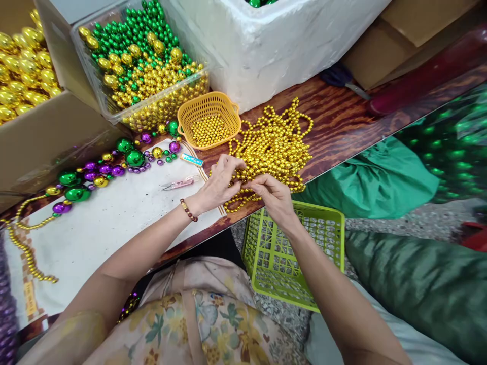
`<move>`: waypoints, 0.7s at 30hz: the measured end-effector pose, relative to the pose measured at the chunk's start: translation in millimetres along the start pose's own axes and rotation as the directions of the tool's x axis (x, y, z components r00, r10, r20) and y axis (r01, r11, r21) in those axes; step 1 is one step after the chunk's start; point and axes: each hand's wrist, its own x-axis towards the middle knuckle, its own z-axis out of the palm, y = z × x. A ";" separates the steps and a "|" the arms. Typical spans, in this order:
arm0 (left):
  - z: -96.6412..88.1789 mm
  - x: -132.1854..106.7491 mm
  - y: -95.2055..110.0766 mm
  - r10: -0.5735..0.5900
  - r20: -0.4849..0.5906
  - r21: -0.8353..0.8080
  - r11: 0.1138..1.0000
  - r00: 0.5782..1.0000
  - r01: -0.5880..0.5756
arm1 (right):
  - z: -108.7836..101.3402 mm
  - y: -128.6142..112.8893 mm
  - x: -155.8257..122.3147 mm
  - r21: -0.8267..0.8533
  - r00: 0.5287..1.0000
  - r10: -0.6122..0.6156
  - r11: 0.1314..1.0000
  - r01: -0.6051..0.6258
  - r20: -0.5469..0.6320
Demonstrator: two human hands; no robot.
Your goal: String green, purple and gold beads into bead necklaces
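Note:
A heap of gold bead strands (276, 144) lies on the wooden table (342, 121). My left hand (218, 182) pinches strands at the heap's near-left edge, fingers closed on the beads. My right hand (276, 197) grips strands at the heap's near edge, fingers curled round them. The two hands are close together, almost touching. A small orange basket (208, 119) with loose gold beads stands just behind the hands. Small pink snips (178, 183) lie on the white cloth (106, 223) to the left of my left hand.
A clear tub (140, 66) of green and gold balls stands at the back left, beside a cardboard box (25, 61) of gold balls. Green, purple and gold balls (110, 165) are strung across the cloth. A lime crate (292, 253) sits below the table edge. Green bags (380, 177) lie at right.

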 end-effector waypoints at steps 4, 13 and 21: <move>7.5 -1.2 -4.0 0.090 -0.084 0.136 0.988 0.992 -0.078 | 2.2 -2.5 0.5 -0.011 1.000 -0.023 1.000 0.023 0.011; -16.0 13.6 7.6 -0.180 0.159 -0.178 0.962 0.971 0.207 | -1.0 -9.6 4.3 0.036 1.000 0.005 0.999 -0.005 0.019; -21.8 26.5 1.0 -0.260 0.284 -0.409 0.838 0.923 0.362 | -2.4 -18.8 9.4 0.057 0.997 0.044 0.997 -0.047 0.062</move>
